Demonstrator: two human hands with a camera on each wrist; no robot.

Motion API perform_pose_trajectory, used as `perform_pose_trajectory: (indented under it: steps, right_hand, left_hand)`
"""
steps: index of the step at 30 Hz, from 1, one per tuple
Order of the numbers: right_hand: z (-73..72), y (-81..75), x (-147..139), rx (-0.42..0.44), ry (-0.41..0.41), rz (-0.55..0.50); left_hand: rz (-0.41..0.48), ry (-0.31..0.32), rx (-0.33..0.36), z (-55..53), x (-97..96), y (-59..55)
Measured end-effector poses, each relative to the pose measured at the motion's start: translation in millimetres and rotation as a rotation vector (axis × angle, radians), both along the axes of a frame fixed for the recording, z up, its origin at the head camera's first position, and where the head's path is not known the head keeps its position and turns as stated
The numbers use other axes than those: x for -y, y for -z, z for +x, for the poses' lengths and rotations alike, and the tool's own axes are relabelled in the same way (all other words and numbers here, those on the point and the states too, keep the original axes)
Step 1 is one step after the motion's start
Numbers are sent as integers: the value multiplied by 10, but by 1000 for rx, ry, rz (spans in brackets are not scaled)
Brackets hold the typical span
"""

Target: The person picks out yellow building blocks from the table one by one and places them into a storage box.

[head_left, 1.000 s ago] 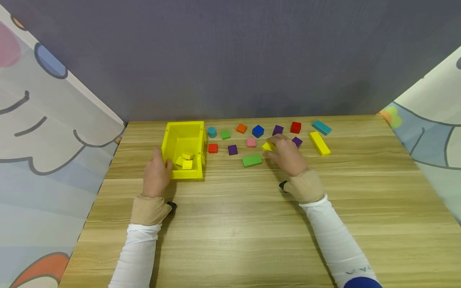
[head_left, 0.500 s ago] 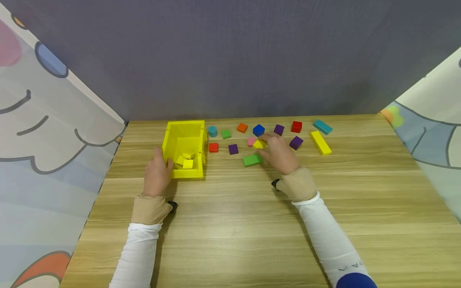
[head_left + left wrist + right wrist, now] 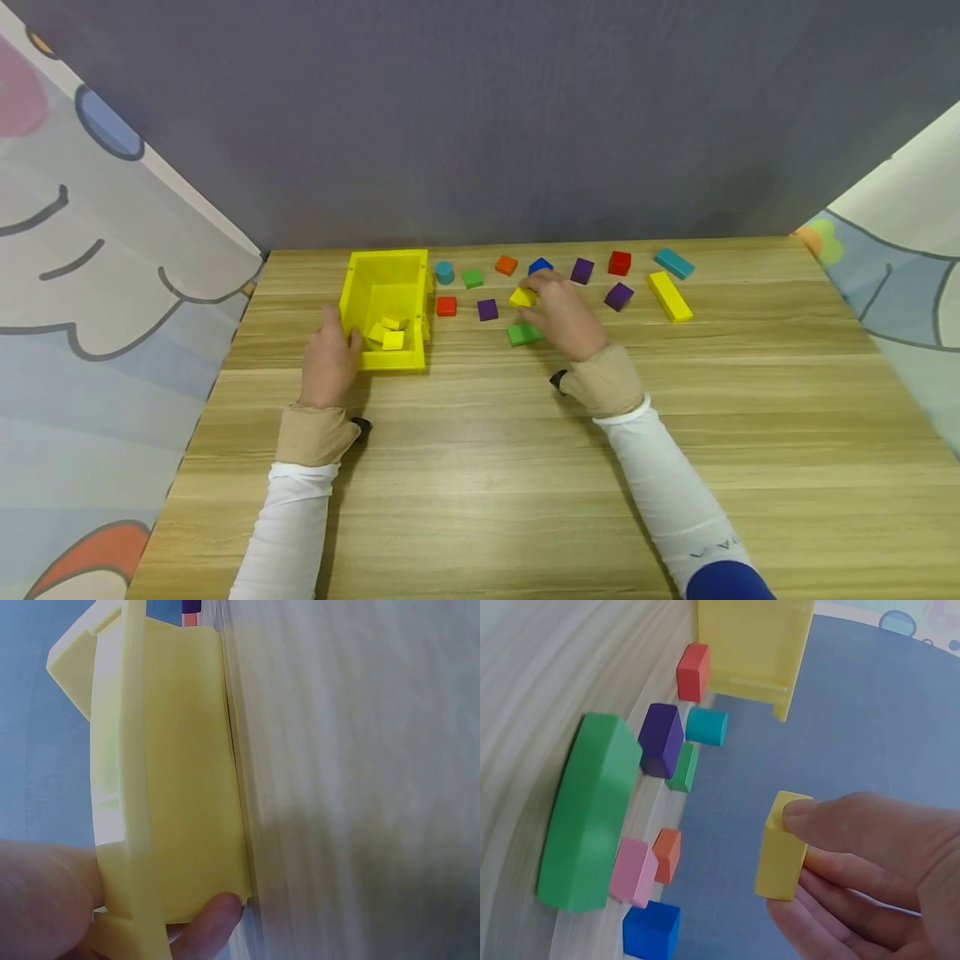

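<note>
My left hand [image 3: 330, 360] grips the near left corner of a yellow plastic bin [image 3: 411, 360]; the left wrist view has the thumb at the rim and a fingertip [image 3: 217, 919] low on the wall. Several yellow blocks [image 3: 393, 340] lie inside the bin. My right hand [image 3: 567, 315] pinches a yellow block [image 3: 780, 859] between thumb and fingers, held up off the table in the right wrist view. Below and around it lie a green rectangular block [image 3: 592, 817], a pink block [image 3: 634, 871] and a blue block [image 3: 651, 930]. In the head view the right hand hides the pink block.
Between bin and right hand lie a red block [image 3: 446, 306], a purple block [image 3: 487, 309], a teal cylinder [image 3: 444, 272], a small green block [image 3: 472, 278] and an orange block [image 3: 506, 265]. Farther right sit a long yellow block [image 3: 670, 297] and a teal block [image 3: 674, 263]. A grey wall [image 3: 525, 125] stands behind.
My right hand has carried the yellow block leftward, from beside the right purple block to over the pink one. The left hand keeps its grip on the bin.
</note>
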State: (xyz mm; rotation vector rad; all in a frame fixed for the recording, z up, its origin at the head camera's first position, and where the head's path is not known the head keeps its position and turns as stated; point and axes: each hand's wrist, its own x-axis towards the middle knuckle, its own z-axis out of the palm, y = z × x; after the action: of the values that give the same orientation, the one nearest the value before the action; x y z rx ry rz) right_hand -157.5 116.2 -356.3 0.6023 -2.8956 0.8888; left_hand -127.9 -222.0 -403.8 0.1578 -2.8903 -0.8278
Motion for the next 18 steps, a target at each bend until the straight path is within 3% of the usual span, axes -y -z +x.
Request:
perform_pose_trajectory:
  steps: [18]
  right_hand:
    - [-24,-37,346,-24,-48,4]
  left_hand:
    - [2,8,2,-2,0,-10]
